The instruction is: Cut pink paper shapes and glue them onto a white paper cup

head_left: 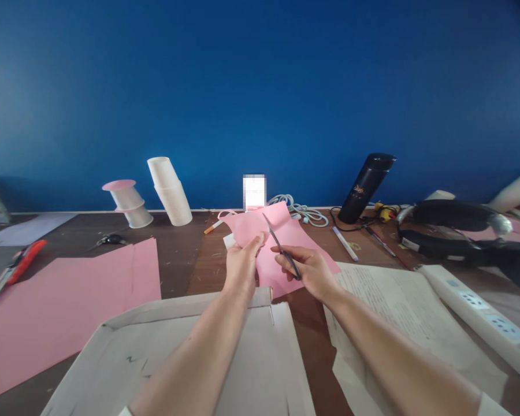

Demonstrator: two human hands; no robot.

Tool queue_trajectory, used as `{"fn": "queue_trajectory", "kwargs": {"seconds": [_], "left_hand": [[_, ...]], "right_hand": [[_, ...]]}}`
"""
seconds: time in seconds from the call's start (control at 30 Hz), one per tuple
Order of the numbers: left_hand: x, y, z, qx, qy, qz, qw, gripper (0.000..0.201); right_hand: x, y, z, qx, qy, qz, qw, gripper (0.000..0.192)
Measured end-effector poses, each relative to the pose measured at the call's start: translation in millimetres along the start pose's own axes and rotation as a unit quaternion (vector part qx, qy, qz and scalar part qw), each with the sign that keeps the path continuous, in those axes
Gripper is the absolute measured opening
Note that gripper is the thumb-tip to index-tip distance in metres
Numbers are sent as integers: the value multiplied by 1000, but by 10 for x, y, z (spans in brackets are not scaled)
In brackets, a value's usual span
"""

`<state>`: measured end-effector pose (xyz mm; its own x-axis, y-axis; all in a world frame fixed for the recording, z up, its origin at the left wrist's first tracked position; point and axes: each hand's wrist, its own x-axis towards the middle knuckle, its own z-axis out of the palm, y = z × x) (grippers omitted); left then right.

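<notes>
Over the middle of the bench, both hands are up and busy. Left hand pinches a pink sheet of paper at its near edge, thumb on top, fingers curled behind, lifting it clear of the wood. Right hand is closed round a pair of scissors, handles buried in the palm, blades slightly parted and lying across the face of the sheet, tips pointing away towards the blue wall.

That paper looks thin and floppy to me, very light, sagging wherever it isn't supported, so the grip close beside the blades seems the sensible spot to keep it taut. It would crease or tear easily if tugged.

Below the forearms sits a shallow cardboard tray, pale and folded up at the rim. Off to the left lies a larger pink sheet flat on the bench, with a red-handled utility knife beyond its corner and a second, dark pair of scissors near it. Stacked paper cups lean by the wall, a black flask stands further right, and printed paper spreads just beside the right wrist, next to a white power strip.
</notes>
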<state>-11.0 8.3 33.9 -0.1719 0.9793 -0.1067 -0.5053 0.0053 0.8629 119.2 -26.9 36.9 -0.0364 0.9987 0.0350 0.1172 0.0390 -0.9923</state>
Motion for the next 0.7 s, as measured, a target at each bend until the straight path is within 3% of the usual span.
{"fn": "queue_trajectory", "kwargs": {"seconds": [0.47,0.7], "left_hand": [[14,-6,-2,-21,-1,-12,1000,25],[25,-27,16,-84,-5,-42,996,29]], "right_hand": [[-5,-9,14,14,4,6,1000,42],[-11,-11,46,20,0,10,1000,44]]}}
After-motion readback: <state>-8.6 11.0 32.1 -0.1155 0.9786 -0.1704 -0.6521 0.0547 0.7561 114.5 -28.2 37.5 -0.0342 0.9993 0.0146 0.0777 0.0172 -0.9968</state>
